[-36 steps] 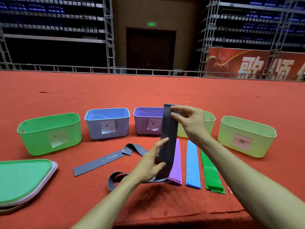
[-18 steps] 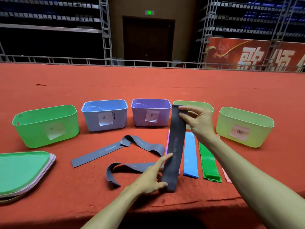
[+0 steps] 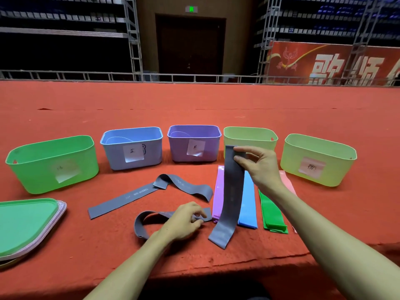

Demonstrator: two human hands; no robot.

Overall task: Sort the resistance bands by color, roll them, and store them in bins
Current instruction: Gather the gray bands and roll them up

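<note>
The bench [image 3: 194,105] is red; grey band [image 3: 231,191], purple band [image 3: 218,191], blue band [image 3: 249,202], green band [image 3: 272,211], pink band [image 3: 289,184]; blue bin [image 3: 132,163], purple bin [image 3: 179,148].

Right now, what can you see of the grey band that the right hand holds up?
The grey band is a flat, wide strip, matt and rubbery in look. The right hand pinches its top end between thumb and fingers. It hangs steeply in front of the purple band and blue band; its lower end curls leftward and seems to rest on the red cloth. The left hand pinches another, looped grey band instead.
</note>
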